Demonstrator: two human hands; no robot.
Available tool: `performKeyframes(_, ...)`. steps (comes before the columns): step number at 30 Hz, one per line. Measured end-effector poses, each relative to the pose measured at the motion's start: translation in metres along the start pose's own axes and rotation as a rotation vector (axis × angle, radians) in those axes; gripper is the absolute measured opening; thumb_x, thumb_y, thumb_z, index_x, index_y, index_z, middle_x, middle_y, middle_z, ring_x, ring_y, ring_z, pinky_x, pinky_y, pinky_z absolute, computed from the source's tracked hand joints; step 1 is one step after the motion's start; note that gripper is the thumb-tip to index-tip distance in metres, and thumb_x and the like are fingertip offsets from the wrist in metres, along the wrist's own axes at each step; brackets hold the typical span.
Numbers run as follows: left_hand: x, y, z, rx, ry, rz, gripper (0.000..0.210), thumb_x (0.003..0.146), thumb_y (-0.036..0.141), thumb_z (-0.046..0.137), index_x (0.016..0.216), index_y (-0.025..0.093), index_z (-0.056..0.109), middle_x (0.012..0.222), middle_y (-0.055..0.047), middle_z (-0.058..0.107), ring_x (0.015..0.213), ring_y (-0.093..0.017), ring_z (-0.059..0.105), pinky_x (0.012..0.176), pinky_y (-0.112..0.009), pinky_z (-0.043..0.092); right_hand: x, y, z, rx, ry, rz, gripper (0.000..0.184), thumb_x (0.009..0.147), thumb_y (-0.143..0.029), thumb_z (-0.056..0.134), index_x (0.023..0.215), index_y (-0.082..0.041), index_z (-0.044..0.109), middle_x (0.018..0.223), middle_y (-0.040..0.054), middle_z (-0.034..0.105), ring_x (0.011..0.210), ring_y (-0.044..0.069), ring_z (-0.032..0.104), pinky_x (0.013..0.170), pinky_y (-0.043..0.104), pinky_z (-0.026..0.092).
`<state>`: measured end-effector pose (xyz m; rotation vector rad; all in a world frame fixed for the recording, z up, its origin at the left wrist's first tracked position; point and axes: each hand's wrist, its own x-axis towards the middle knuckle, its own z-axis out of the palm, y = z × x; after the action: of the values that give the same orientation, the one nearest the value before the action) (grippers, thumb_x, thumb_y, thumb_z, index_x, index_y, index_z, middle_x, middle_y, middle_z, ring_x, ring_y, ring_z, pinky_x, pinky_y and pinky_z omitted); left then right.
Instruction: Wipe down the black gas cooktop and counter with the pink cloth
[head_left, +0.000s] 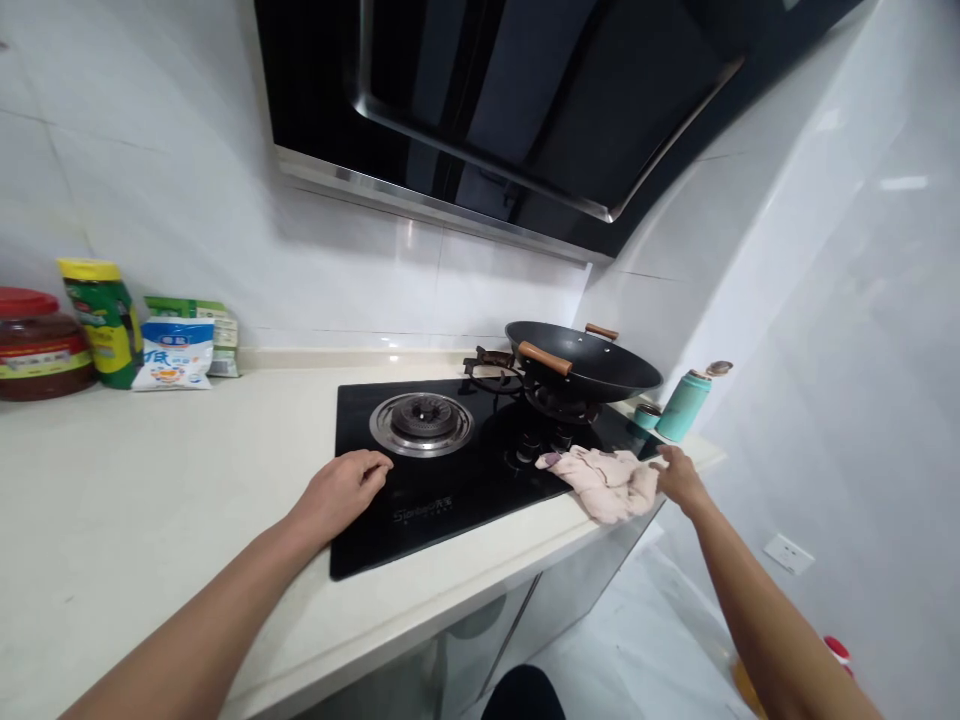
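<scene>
My left hand (341, 492) rests at the left edge of the black glass gas cooktop (442, 505), its fingers curled together and nothing seen in them. On the right, my right hand (681, 482) is beside a crumpled pale pink cloth (607, 482) at the cooktop's front right corner. Its fingers are partly spread; whether they touch the cloth is unclear. The cloth hangs slightly over the front edge, close to the knobs (527, 448). A black wok (615, 372) with wooden handles sits on the right burner. The left burner (424, 418) is bare, with its metal ring showing.
A loose pan support (491, 372) lies behind, left of the wok. At right stand a turquoise bottle (682, 405) and a small cup (646, 415). A red-lidded jar (41, 345), a green-yellow container (101, 325) and a white packet (176, 352) line the left wall. The range hood (480, 110) overhangs.
</scene>
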<state>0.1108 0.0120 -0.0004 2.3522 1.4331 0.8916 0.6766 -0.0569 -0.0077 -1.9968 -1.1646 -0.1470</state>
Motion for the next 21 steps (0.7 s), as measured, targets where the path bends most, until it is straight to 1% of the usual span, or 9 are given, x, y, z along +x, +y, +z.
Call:
performKeyframes(2, 0.001, -0.001, 0.001, 0.000, -0.005, -0.001, 0.039, 0.087, 0.042, 0.044, 0.101, 0.023, 0.075, 0.110, -0.008, 0.077, 0.100, -0.027, 0.070, 0.093, -0.040, 0.053, 0.002, 0.003, -0.009, -0.053, 0.029, 0.021, 0.057, 0.082, -0.050, 0.054, 0.124, -0.013, 0.064, 0.125, 0.0239, 0.065, 0.115, 0.037, 0.063, 0.101, 0.051, 0.048)
performKeyframes(3, 0.001, -0.001, 0.001, 0.001, -0.005, 0.002, 0.039, 0.087, 0.042, 0.043, 0.100, 0.023, 0.075, 0.110, -0.008, 0.077, 0.101, -0.027, 0.070, 0.094, -0.041, 0.053, -0.001, 0.001, -0.010, -0.057, 0.007, 0.002, 0.058, 0.085, -0.053, 0.051, 0.128, -0.015, 0.063, 0.132, 0.0221, 0.063, 0.121, 0.036, 0.060, 0.104, 0.050, 0.046)
performKeyframes(4, 0.001, -0.001, 0.002, 0.003, -0.005, 0.005, 0.039, 0.088, 0.042, 0.043, 0.100, 0.023, 0.075, 0.110, -0.008, 0.077, 0.101, -0.027, 0.069, 0.094, -0.041, 0.052, -0.005, -0.004, -0.007, -0.061, -0.049, -0.038, 0.060, 0.088, -0.056, 0.048, 0.132, -0.018, 0.061, 0.139, 0.0187, 0.060, 0.126, 0.033, 0.057, 0.107, 0.047, 0.044)
performKeyframes(6, 0.001, -0.001, 0.003, 0.010, -0.007, 0.004, 0.040, 0.088, 0.043, 0.043, 0.100, 0.023, 0.075, 0.110, -0.008, 0.076, 0.102, -0.027, 0.069, 0.095, -0.041, 0.052, -0.018, -0.019, 0.007, -0.082, -0.235, -0.131, 0.064, 0.093, -0.063, 0.042, 0.142, -0.024, 0.054, 0.150, 0.0122, 0.053, 0.135, 0.029, 0.051, 0.110, 0.041, 0.042)
performKeyframes(8, 0.000, -0.001, 0.002, 0.018, -0.014, -0.001, 0.040, 0.088, 0.043, 0.043, 0.100, 0.023, 0.075, 0.110, -0.007, 0.076, 0.102, -0.027, 0.068, 0.095, -0.041, 0.052, -0.031, -0.038, 0.027, -0.165, -0.403, -0.176, 0.069, 0.094, -0.067, 0.039, 0.150, -0.027, 0.047, 0.155, 0.0098, 0.048, 0.142, 0.028, 0.045, 0.113, 0.040, 0.037)
performKeyframes(9, 0.000, 0.000, 0.001, 0.021, -0.020, -0.003, 0.039, 0.088, 0.044, 0.043, 0.100, 0.023, 0.075, 0.110, -0.007, 0.076, 0.102, -0.027, 0.068, 0.095, -0.041, 0.052, -0.035, -0.047, 0.038, -0.233, -0.447, -0.175, 0.071, 0.094, -0.068, 0.040, 0.152, -0.027, 0.046, 0.156, 0.0099, 0.046, 0.144, 0.029, 0.042, 0.115, 0.042, 0.035)
performKeyframes(12, -0.001, 0.003, -0.001, 0.032, -0.044, -0.005, 0.040, 0.088, 0.044, 0.043, 0.101, 0.023, 0.075, 0.109, -0.007, 0.076, 0.101, -0.026, 0.068, 0.093, -0.039, 0.053, -0.034, -0.068, 0.058, -0.416, -0.458, -0.141, 0.071, 0.094, -0.068, 0.042, 0.151, -0.026, 0.048, 0.155, 0.0115, 0.048, 0.145, 0.032, 0.038, 0.116, 0.047, 0.030)
performKeyframes(17, 0.000, 0.007, -0.001, 0.087, -0.070, 0.030, 0.043, 0.089, 0.044, 0.040, 0.102, 0.023, 0.075, 0.111, -0.008, 0.076, 0.104, -0.028, 0.067, 0.094, -0.041, 0.052, -0.027, -0.083, 0.057, -0.443, -0.427, -0.112, 0.066, 0.099, -0.060, 0.035, 0.149, -0.020, 0.050, 0.152, 0.0144, 0.051, 0.142, 0.031, 0.043, 0.115, 0.046, 0.030)
performKeyframes(21, -0.001, 0.008, 0.003, 0.088, -0.062, 0.051, 0.042, 0.089, 0.043, 0.039, 0.101, 0.023, 0.075, 0.111, -0.007, 0.075, 0.104, -0.028, 0.066, 0.094, -0.042, 0.051, -0.064, -0.111, 0.056, -0.422, -0.443, -0.185, 0.062, 0.100, -0.058, 0.037, 0.147, -0.020, 0.052, 0.151, 0.0125, 0.053, 0.139, 0.028, 0.046, 0.116, 0.040, 0.031)
